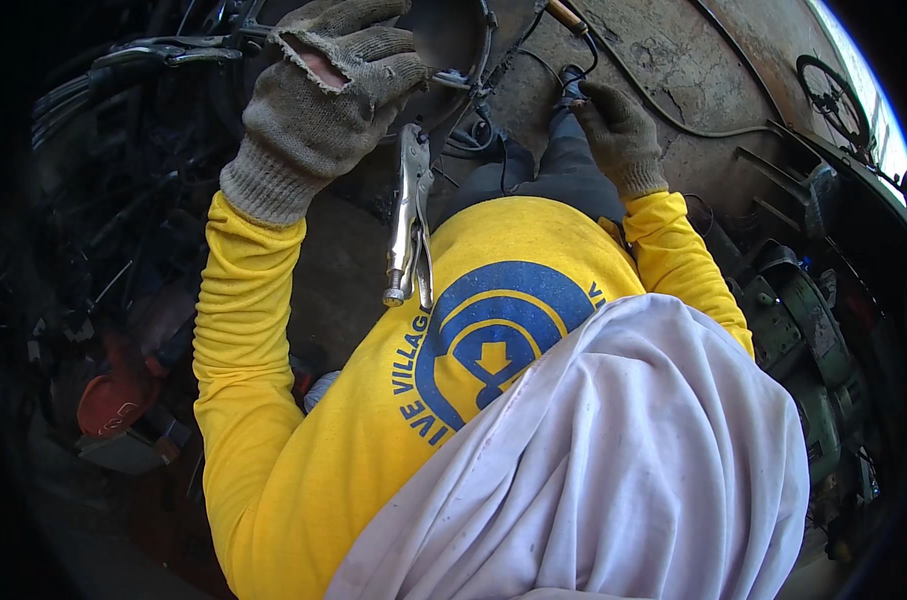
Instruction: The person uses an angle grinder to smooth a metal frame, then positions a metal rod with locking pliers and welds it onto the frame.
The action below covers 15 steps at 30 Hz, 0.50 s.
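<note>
My left hand [323, 110], in a grey knit glove torn open across the back, is raised at the upper left. Its fingers are apart and reach toward a dark round metal piece [451, 38]; whether they touch it is unclear. Silver locking pliers [409, 215] hang beside that piece, handles pointing down, and their jaw end is partly hidden. At the upper right, my right hand [623, 135] wears a similar glove. Its fingers are curled closed next to a black cable loop [592, 50], and what they hold is hidden.
A tan handle [565, 17] joins the cable loop. A long hose [663, 115] curves over the concrete floor [663, 60]. Green machinery [798, 345] stands at the right, near a dark handwheel [831, 103]. Dark clutter and a red object [118, 400] lie at the left.
</note>
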### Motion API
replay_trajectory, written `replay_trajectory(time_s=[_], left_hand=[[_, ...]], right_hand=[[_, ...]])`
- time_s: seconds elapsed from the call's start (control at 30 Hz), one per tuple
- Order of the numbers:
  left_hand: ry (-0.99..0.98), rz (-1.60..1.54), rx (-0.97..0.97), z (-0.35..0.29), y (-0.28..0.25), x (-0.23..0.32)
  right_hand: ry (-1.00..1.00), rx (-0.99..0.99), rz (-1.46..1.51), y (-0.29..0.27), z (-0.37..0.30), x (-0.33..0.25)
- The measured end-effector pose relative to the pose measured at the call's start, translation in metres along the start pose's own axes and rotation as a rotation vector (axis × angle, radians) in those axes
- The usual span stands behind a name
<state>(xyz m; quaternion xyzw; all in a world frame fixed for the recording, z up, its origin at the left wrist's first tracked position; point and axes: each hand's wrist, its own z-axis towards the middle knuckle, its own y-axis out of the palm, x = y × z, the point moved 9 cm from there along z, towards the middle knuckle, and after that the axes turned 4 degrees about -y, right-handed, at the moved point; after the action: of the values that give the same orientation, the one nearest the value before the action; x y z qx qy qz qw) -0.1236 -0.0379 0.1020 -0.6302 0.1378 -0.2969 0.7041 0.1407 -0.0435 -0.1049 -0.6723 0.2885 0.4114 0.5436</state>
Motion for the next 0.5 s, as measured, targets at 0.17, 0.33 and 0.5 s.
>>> replay_trajectory(time_s=[0.17, 0.33, 0.5], left_hand=[[0.004, 0.018, -0.022, 0.003, 0.0, 0.003], [0.024, 0.056, -0.022, 0.007, -0.005, 0.006], [0.019, 0.024, 0.001, 0.008, -0.009, 0.011]], right_hand=[[-0.007, 0.003, 0.019, 0.0, 0.0, 0.003], [0.002, 0.0, -0.003, 0.0, 0.003, 0.004], [-0.044, 0.049, 0.106, -0.008, 0.025, -0.022]])
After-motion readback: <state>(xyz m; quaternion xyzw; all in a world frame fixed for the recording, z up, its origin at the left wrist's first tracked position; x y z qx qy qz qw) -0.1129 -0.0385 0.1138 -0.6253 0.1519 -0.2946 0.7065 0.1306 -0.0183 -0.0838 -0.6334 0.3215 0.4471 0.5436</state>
